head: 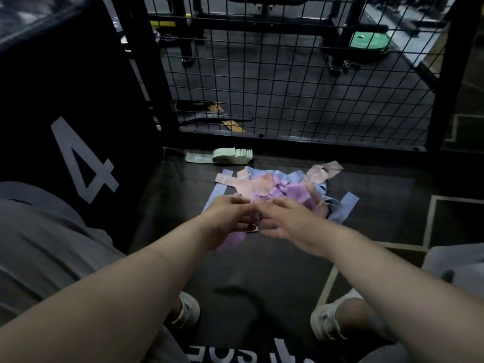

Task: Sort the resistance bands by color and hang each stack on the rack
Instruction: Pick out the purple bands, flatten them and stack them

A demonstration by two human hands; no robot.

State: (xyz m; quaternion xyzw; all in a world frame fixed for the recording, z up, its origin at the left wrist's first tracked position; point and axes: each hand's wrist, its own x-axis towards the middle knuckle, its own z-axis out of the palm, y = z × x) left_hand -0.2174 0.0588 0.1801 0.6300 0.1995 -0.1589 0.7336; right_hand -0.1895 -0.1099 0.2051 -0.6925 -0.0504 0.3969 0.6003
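Note:
A loose pile of resistance bands point(277, 187) in pink, purple and light blue lies on the dark floor ahead of me. A neat stack of pale green bands point(230, 155) rests behind it by the wire fence. My left hand point(230, 218) and my right hand point(285, 218) meet at the near edge of the pile, both pinching a purple band point(233, 241) that hangs down under my left hand. Motion blur hides the fingertips.
A black plyo box point(73, 106) marked 4 stands at the left. A black wire mesh fence point(288, 82) closes the back, with gym machines and a green plate point(366, 41) beyond. My shoes point(327, 320) are on the floor below my arms.

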